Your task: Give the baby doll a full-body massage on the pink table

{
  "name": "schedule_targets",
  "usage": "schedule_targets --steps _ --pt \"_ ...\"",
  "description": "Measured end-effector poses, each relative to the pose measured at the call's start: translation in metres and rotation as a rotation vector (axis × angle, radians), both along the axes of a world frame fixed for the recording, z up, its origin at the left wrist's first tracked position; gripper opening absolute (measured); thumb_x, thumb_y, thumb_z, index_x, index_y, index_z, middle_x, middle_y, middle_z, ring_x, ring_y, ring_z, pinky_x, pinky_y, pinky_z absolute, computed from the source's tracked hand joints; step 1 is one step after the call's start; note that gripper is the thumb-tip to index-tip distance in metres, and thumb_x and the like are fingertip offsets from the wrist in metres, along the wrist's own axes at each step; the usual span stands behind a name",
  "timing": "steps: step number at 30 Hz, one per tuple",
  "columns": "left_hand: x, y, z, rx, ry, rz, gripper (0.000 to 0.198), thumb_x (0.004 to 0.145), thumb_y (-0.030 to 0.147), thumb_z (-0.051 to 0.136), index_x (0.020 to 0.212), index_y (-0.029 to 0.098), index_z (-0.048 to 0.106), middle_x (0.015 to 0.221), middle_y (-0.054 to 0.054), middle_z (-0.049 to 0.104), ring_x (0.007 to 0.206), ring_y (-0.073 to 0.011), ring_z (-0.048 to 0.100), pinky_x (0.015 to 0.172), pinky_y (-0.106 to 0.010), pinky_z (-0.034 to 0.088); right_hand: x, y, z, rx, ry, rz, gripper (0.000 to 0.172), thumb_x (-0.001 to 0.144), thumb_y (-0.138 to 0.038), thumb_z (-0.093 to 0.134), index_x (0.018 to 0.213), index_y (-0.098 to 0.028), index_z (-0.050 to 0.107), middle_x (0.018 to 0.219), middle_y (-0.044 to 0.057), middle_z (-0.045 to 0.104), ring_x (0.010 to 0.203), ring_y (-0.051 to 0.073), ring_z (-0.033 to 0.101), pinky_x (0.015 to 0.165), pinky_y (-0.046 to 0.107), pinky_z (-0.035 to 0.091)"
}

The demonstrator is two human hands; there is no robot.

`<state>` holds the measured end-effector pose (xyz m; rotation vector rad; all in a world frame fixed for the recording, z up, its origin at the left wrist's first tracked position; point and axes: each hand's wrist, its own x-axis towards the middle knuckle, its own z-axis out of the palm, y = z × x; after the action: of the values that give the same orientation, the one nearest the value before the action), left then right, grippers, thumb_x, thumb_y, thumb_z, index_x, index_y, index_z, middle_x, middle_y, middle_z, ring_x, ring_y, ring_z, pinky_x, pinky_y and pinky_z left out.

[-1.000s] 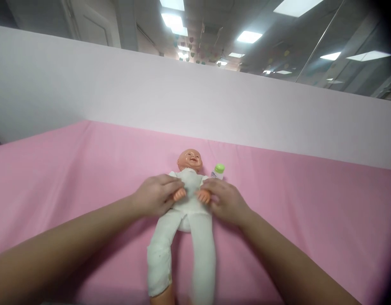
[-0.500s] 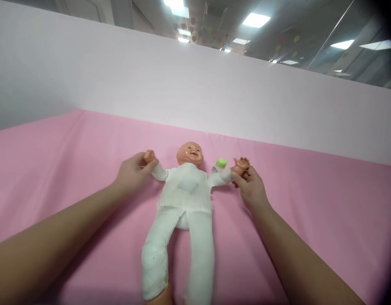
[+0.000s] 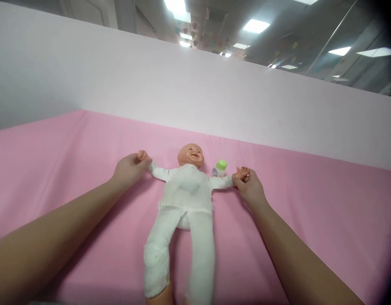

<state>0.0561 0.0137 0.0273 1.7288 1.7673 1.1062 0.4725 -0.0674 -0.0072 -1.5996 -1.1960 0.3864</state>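
**Doll (image 3: 187, 190) lies arms spread, a hand at each wrist**

The doll lies on its back, head away from the person, legs toward the near edge of the view. Its white cloth body has a darker patch on the chest; one pant leg ends above a bare orange lower leg.

Beside its head, near the outstretched arm on the person's right, is a small bottle (image 3: 219, 169) with a green cap (image 3: 222, 164) on and a printed label. It is the one container close by; what it holds cannot be made out.

The left hand (image 3: 129, 169) has its thumb and fingers closed around the doll's wrist on that side, the little fist showing past them. The right hand (image 3: 252, 187) grips the other wrist, thumb on the near side, the doll's open hand poking out above. The torso lies between the two hands, apart from their fingers.

Underneath spreads a pink cover (image 3: 96, 220), slightly creased. Behind it stands a plain white panel (image 3: 195, 93), with lit ceiling lights (image 3: 256, 26) above.
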Motion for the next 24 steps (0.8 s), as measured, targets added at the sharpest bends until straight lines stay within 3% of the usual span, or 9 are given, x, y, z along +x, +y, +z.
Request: schedule_targets --steps 2,3,5,8,11,16,19,22,24 --pt "0.01 -0.017 0.005 0.138 -0.032 -0.053 0.032 0.09 0.053 0.064 0.095 0.022 0.071 0.096 -0.001 0.077 0.089 -0.0227 0.07 0.076 -0.03 0.052 -0.021 -0.012 0.007 0.169 -0.052 -0.012 0.071 0.085 -0.041 0.077 0.146 -0.023 0.048 0.131 0.014 0.071 0.105 0.026 0.075 0.088 0.04 0.064" --pt "0.016 -0.026 0.008 0.217 -0.034 -0.117 0.03 0.091 0.05 0.064 0.1 0.023 0.071 0.102 -0.001 0.077 0.092 -0.0222 0.071 0.08 -0.03 0.054 -0.034 -0.019 0.01 0.223 -0.078 0.036 0.071 0.086 -0.04 0.077 0.148 -0.024 0.046 0.133 0.014 0.07 0.104 0.026 0.076 0.088 0.04 0.065" --pt "0.027 -0.042 0.01 0.379 0.049 -0.357 0.027 0.093 0.041 0.065 0.109 0.022 0.073 0.111 -0.004 0.077 0.098 -0.0224 0.071 0.087 -0.031 0.056 -0.058 -0.031 0.014 0.277 -0.189 0.23 0.061 0.089 -0.034 0.074 0.144 -0.026 0.05 0.132 0.011 0.071 0.106 0.025 0.076 0.093 0.042 0.065" --pt "0.036 -0.053 0.009 0.505 0.277 -0.79 0.031 0.093 0.026 0.063 0.122 0.024 0.075 0.12 -0.007 0.076 0.108 -0.0224 0.071 0.094 -0.032 0.056 -0.082 -0.042 0.016 0.336 -0.541 0.542 0.038 0.091 -0.016 0.064 0.128 -0.028 0.064 0.129 0.006 0.073 0.12 0.025 0.07 0.107 0.047 0.058" --pt "0.036 -0.052 0.005 0.534 0.401 -0.928 0.039 0.093 0.015 0.06 0.127 0.026 0.075 0.124 -0.007 0.075 0.111 -0.0208 0.071 0.094 -0.031 0.057 -0.09 -0.042 0.016 0.389 -0.725 0.716 0.038 0.093 -0.006 0.056 0.123 -0.027 0.069 0.132 0.004 0.072 0.129 0.025 0.064 0.114 0.05 0.052" --pt "0.034 -0.045 0.0 0.503 0.336 -0.789 0.034 0.094 0.028 0.065 0.127 0.026 0.075 0.122 -0.007 0.075 0.11 -0.0229 0.069 0.094 -0.033 0.056 -0.082 -0.037 0.014 0.327 -0.523 0.567 0.032 0.093 -0.017 0.067 0.122 -0.029 0.07 0.122 0.004 0.076 0.116 0.025 0.071 0.106 0.05 0.058" --pt "0.031 -0.039 0.003 0.338 0.154 -0.534 0.033 0.091 0.039 0.068 0.121 0.026 0.074 0.118 -0.004 0.076 0.105 -0.0242 0.07 0.092 -0.034 0.055 -0.063 -0.027 0.014 0.261 -0.128 0.364 0.045 0.09 -0.033 0.076 0.133 -0.029 0.062 0.132 0.007 0.072 0.114 0.026 0.072 0.1 0.047 0.062" --pt "0.02 -0.021 0.004 0.104 -0.079 -0.256 0.027 0.087 0.039 0.066 0.108 0.022 0.07 0.101 -0.002 0.077 0.088 -0.022 0.07 0.075 -0.031 0.054 -0.031 -0.011 0.011 0.237 0.176 0.194 0.061 0.089 -0.042 0.076 0.143 -0.028 0.05 0.149 0.011 0.061 0.123 0.026 0.068 0.098 0.043 0.063" --pt "0.008 -0.004 0.0 -0.037 -0.13 -0.144 0.019 0.081 0.037 0.068 0.091 0.02 0.067 0.081 -0.001 0.071 0.072 -0.0195 0.065 0.063 -0.029 0.048 -0.009 0.0 0.006 0.092 0.312 0.07 0.056 0.089 -0.049 0.073 0.136 -0.025 0.053 0.133 0.012 0.069 0.103 0.025 0.075 0.079 0.039 0.067"
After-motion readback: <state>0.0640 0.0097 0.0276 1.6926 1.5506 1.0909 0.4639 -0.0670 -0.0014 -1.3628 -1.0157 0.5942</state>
